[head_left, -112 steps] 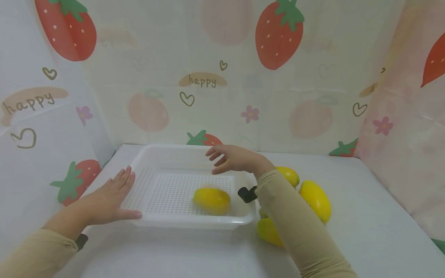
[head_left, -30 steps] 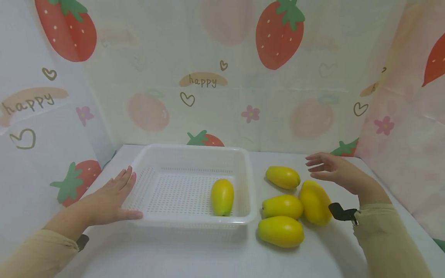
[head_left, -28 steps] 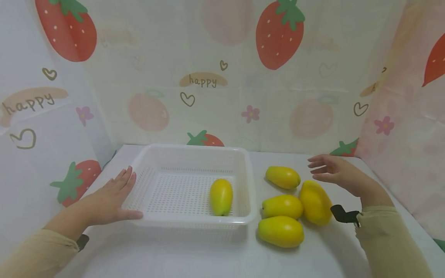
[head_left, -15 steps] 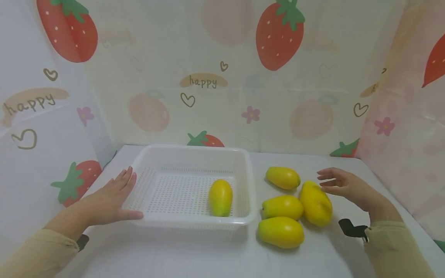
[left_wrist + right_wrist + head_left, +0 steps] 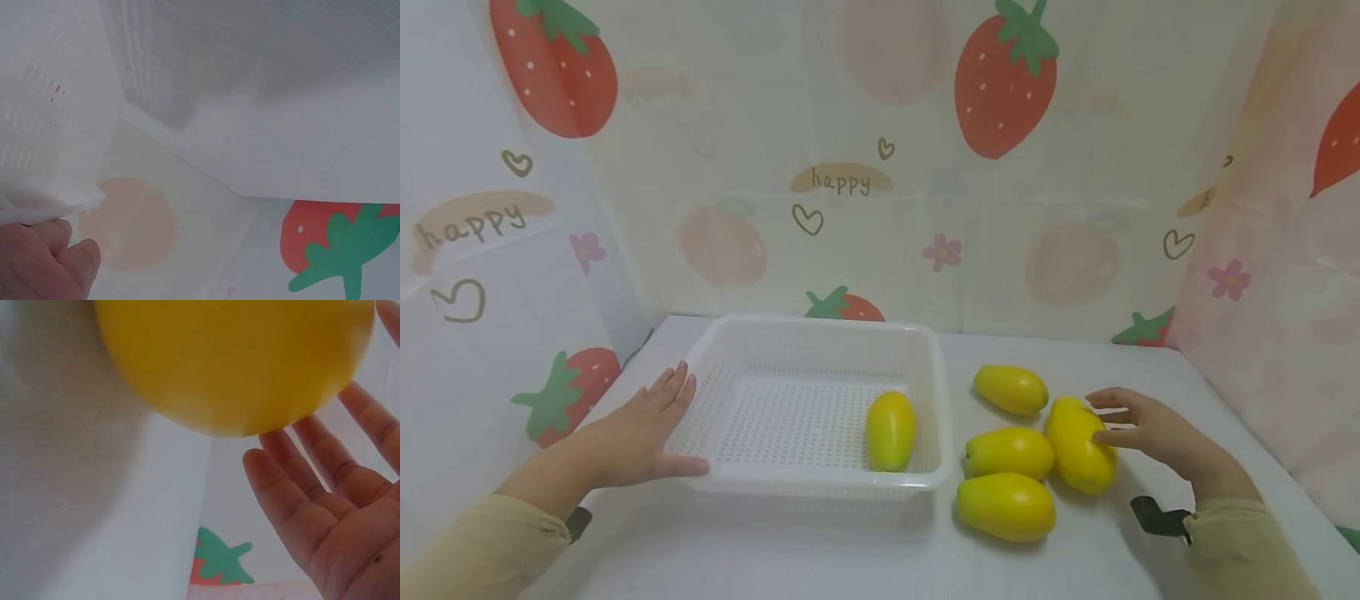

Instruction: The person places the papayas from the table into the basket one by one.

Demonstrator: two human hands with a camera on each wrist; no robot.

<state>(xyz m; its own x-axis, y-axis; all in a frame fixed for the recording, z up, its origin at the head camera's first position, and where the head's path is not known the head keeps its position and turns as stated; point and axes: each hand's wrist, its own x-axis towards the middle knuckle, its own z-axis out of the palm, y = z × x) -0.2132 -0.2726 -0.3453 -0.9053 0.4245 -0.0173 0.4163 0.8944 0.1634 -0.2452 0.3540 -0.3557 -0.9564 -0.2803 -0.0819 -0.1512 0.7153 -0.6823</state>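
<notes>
A white perforated plastic basket (image 5: 760,477) holds one yellow, papaya-like fruit (image 5: 891,432) near its right wall. My left hand (image 5: 625,433) lies with fingers extended along the basket's left side, its thumb reaching to the front rim; the left wrist view shows fingertips at the rim (image 5: 50,212). Right of the basket lie several matching fruits. My right hand (image 5: 1153,429) is at the rightmost one (image 5: 1078,450), thumb overlapping its side and fingers spread loosely at its far end. In the right wrist view this fruit (image 5: 237,362) looms above the loosely extended fingers (image 5: 281,487).
Three more yellow fruits, an upper one (image 5: 1011,389), a middle one (image 5: 1011,452) and a front one (image 5: 1006,507), lie between basket and right hand. A white cloth covers the table (image 5: 820,550). Strawberry-printed sheets (image 5: 880,242) wall in the back and sides.
My right hand has gone from above the basket rightward, then down to the rightmost fruit. The basket's fruit has turned and rolled, lately slightly right. My left hand stays at the basket.
</notes>
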